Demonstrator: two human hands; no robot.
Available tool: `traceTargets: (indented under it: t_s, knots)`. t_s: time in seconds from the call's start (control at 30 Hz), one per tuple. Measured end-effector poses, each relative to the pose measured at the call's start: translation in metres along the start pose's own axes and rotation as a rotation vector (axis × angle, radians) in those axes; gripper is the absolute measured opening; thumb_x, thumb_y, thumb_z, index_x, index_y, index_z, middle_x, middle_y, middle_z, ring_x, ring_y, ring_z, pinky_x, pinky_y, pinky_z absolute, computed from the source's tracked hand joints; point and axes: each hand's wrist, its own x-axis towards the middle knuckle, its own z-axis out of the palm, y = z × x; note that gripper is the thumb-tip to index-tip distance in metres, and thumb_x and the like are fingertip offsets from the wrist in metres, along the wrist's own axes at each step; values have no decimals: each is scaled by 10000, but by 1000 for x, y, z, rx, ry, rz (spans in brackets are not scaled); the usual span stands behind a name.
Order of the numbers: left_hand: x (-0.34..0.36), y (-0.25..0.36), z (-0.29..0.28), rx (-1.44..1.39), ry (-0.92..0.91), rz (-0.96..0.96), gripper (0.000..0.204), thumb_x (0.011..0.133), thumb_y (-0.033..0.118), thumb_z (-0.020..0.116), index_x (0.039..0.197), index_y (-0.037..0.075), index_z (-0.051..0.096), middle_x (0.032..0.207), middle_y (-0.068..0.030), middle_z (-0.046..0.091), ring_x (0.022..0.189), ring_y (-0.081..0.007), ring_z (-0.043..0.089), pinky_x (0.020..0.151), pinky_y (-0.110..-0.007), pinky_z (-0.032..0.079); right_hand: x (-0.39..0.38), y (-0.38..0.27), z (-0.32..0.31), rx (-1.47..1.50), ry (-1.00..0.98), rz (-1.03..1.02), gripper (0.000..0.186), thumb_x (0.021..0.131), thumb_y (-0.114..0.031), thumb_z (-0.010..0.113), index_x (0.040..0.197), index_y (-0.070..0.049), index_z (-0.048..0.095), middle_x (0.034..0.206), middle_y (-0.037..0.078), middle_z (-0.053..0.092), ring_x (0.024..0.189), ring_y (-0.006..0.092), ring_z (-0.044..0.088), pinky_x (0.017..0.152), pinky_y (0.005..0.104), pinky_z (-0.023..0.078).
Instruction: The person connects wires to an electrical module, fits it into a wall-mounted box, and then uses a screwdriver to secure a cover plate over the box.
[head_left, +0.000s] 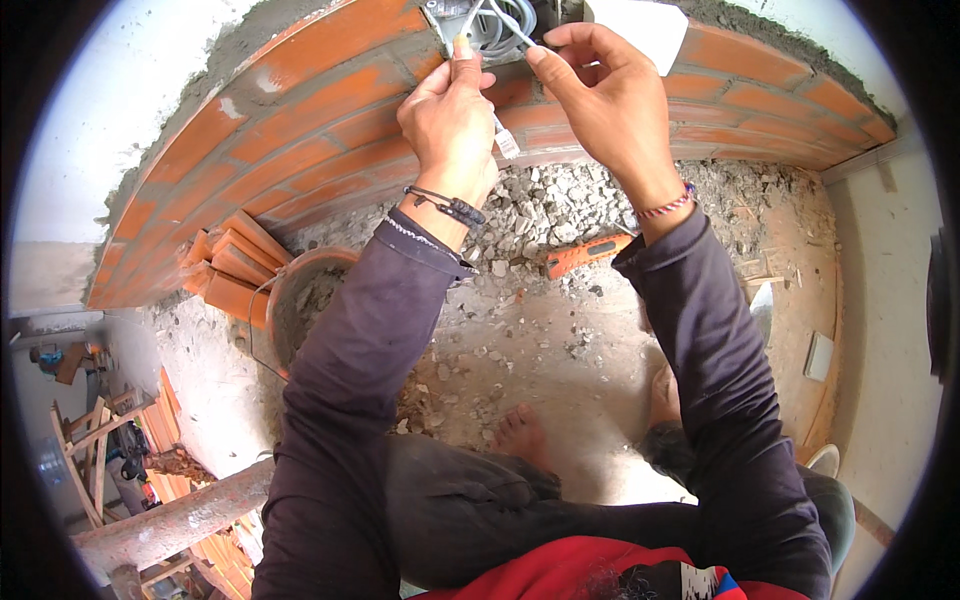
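Observation:
Coils of grey cable (497,30) sit in an opening at the top of the brick wall (300,150). My left hand (448,120) is closed on a cable just below the opening, with its thumb pointing up along it. A white tag or connector (505,140) hangs beside that hand. My right hand (610,100) pinches a cable at the right of the coil, close to a white panel (635,25).
An orange tool (585,255) lies on rubble (540,200) below the wall. At the left are a mortar bucket (300,290), stacked bricks (230,260), a rough horizontal pole (170,525) and wooden frames (90,450). A small board (818,355) lies at the right.

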Motion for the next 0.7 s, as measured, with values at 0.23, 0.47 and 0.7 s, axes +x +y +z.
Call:
traceTargets:
  t_s: [0.23,0.47,0.7]
  knots:
    - [6,-6,5,-108,86,77,326,973,284,709,993,-41,723,790,-15,641,602,-64,478,539,-248,408,-36,-3,4,175,-134,112,410,850,-354,808,990,-16,622,748,60,663,696,140,646,628,295,523]
    - [4,-1,-2,-28,12,-15,367,998,286,667,1216,-8,657,1034,-63,676,759,-98,569,630,-255,489,-45,7,12,404,-395,346,265,893,-165,731,1060,21,640,772,72,711,649,123,671,584,271,521]
    - [1,-4,-5,-127,-70,58,400,1025,203,613,1314,-68,557,1163,-126,638,1041,-212,634,936,-334,563,-26,25,18,230,-154,245,148,912,-87,667,1024,10,684,749,73,737,633,95,687,586,271,529]
